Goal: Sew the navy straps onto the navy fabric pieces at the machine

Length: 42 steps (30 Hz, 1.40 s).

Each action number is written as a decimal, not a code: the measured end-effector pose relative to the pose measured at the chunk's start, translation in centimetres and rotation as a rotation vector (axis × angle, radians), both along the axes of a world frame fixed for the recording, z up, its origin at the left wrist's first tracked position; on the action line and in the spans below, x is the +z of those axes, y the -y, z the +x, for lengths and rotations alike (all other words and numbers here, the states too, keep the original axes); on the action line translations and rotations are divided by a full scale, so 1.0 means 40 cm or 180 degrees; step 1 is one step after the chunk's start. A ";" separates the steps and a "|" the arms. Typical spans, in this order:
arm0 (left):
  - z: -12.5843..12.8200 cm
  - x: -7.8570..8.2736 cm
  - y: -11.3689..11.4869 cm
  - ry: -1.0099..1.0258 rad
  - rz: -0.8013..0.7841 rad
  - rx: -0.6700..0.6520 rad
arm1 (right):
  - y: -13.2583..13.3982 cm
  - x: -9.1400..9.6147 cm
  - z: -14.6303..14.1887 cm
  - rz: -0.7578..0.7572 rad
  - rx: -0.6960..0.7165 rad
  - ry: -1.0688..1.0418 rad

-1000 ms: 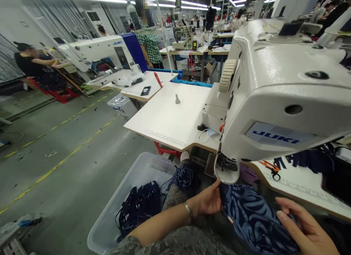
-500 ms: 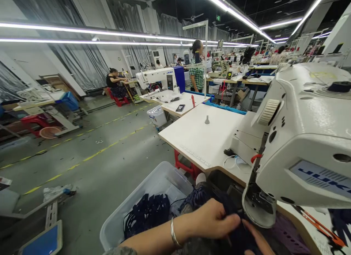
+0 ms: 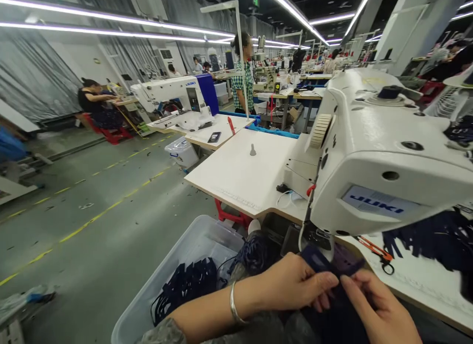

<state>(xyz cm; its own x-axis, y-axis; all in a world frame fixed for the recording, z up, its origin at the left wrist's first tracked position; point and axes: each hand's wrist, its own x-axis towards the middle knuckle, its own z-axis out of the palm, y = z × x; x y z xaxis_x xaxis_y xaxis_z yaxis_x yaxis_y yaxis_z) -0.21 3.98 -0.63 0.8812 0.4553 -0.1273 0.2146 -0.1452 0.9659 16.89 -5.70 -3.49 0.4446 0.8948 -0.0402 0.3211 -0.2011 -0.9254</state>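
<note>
My left hand (image 3: 291, 285), with a silver bangle at the wrist, pinches a dark navy fabric piece (image 3: 342, 314) between thumb and fingers. Close beside it, my right hand (image 3: 380, 307) grips the same fabric, the two thumb tips almost meeting. A folded navy strip sticks up past my left fingers, just below the needle area of a white JUKI sewing machine (image 3: 391, 181). The lower part of the fabric hangs toward my lap and blends into the dark there. A purple perforated piece (image 3: 343, 258) shows behind my hands.
A clear plastic bin (image 3: 127, 304) on my left holds navy straps (image 3: 192, 285). Orange-handled snips (image 3: 375, 250) and a navy fabric pile (image 3: 436, 240) lie on the right. Beyond the white tabletop (image 3: 236, 171) stands another machine (image 3: 166, 97). A co-worker in checked clothing (image 3: 244, 83) stands farther back.
The view has turned to the right, bringing the snips and navy pile further in. My right hand has come up into view, and the fabric is raised between both hands.
</note>
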 end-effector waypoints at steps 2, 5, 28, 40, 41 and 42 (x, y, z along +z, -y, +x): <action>-0.002 0.005 -0.005 -0.0175 0.1059 0.0298 | -0.034 0.006 0.012 0.0038 -0.0138 0.0209; -0.012 0.011 -0.021 0.0010 0.2896 0.0446 | -0.086 0.004 0.021 0.0208 0.0027 0.0295; -0.020 -0.073 -0.025 -0.0667 0.4838 0.0761 | -0.135 -0.039 0.074 0.0770 0.0547 0.1320; -0.016 -0.071 -0.022 -0.0667 0.4867 0.0783 | -0.145 -0.045 0.091 0.0684 0.0537 0.1417; -0.016 -0.071 -0.022 -0.0667 0.4877 0.0781 | -0.146 -0.045 0.091 0.0657 0.0519 0.1400; -0.015 -0.071 -0.022 -0.0658 0.4884 0.0782 | -0.146 -0.045 0.091 0.0619 0.0505 0.1382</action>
